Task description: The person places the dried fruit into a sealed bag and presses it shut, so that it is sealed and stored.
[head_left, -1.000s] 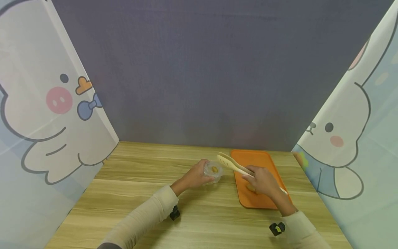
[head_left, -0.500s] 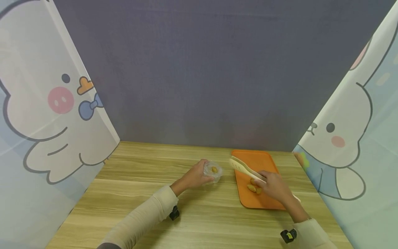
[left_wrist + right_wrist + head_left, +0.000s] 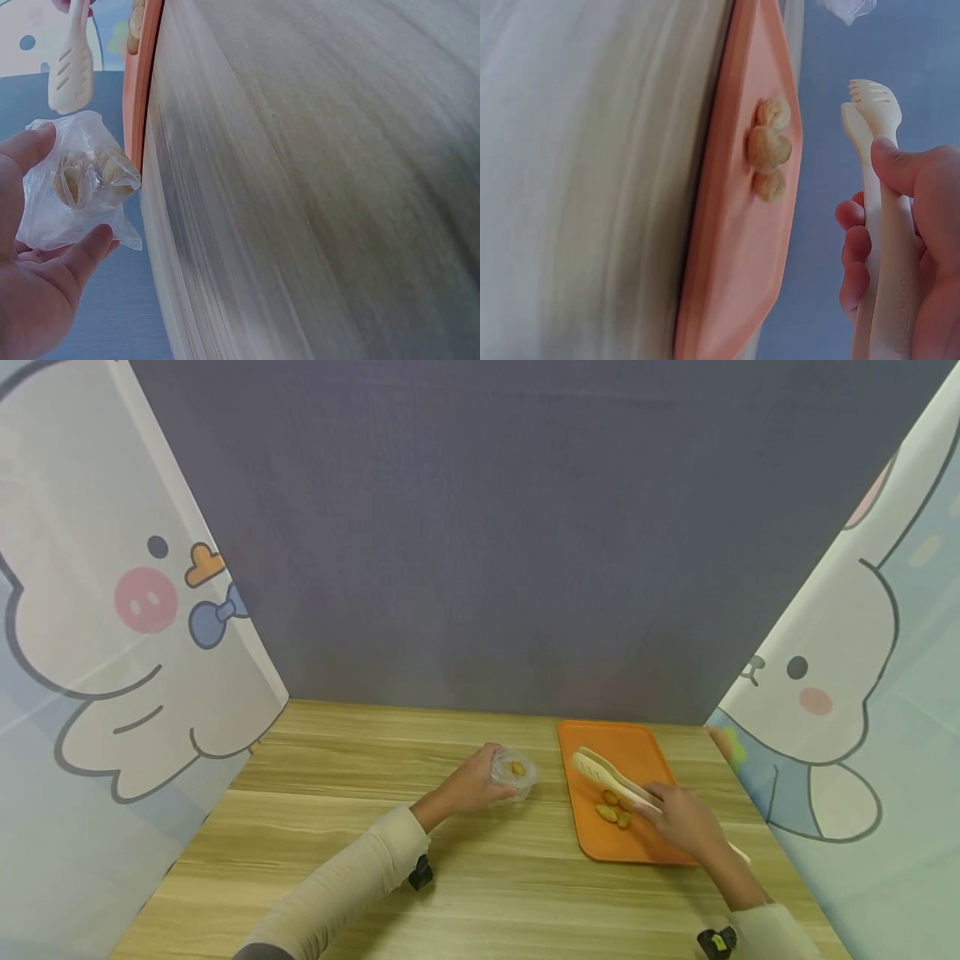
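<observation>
My left hand (image 3: 474, 783) holds a clear plastic bag (image 3: 56, 225) by its sides, its mouth facing up and spread wide. Small golden-brown pastries (image 3: 71, 178) show through the plastic in the left wrist view. My right hand (image 3: 684, 820) grips cream-coloured tongs (image 3: 896, 292) with slotted ends, thumb on one arm and fingers curled round the other. The tong ends sit close together with nothing between them, above the orange tray (image 3: 611, 739). Several more small pastries (image 3: 607, 813) lie grouped on this tray, just below the tongs.
The tray lies on a wood-grain table (image 3: 360, 752), right of the bag. A dark grey panel (image 3: 480, 543) stands behind the table. Cartoon-printed panels close in the left side (image 3: 90, 652) and right side (image 3: 840, 635).
My right hand has drawn the tongs rightward and toward me, from beside the bag to over the tray, uncovering the pastries there. The left hand and bag stay in place.
</observation>
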`<state>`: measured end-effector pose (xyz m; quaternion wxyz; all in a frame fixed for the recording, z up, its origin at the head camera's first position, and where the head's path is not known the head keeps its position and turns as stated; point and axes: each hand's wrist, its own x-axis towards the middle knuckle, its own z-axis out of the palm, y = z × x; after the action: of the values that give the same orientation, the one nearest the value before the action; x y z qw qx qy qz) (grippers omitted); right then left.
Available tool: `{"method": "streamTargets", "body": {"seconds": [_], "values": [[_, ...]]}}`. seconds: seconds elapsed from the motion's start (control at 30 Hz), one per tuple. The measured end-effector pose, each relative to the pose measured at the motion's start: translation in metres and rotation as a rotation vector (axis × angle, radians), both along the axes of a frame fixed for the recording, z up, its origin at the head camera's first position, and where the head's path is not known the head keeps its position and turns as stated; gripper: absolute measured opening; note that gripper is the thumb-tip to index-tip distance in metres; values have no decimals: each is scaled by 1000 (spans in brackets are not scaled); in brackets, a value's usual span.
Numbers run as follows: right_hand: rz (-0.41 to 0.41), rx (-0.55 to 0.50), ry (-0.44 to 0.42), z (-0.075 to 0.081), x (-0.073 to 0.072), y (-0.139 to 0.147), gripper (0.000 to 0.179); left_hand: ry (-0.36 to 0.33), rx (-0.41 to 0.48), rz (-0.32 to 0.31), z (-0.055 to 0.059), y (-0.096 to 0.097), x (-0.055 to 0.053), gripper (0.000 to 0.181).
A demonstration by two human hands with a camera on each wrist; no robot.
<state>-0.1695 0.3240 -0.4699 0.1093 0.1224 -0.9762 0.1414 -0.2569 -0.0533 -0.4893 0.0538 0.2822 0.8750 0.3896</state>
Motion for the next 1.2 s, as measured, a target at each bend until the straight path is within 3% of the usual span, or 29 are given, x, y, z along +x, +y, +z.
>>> {"method": "streamTargets", "body": {"seconds": [0.43,0.9,1.2], "values": [[-34,26,-66,-12,7,14,42,-16,4,19,-1,0,-1,76],[-51,38,-139,-13,11,21,38,-7,-6,19,-1,-1,-1,75],[-63,54,-112,-16,12,23,35,-9,4,17,-1,-1,-2,75]]}}
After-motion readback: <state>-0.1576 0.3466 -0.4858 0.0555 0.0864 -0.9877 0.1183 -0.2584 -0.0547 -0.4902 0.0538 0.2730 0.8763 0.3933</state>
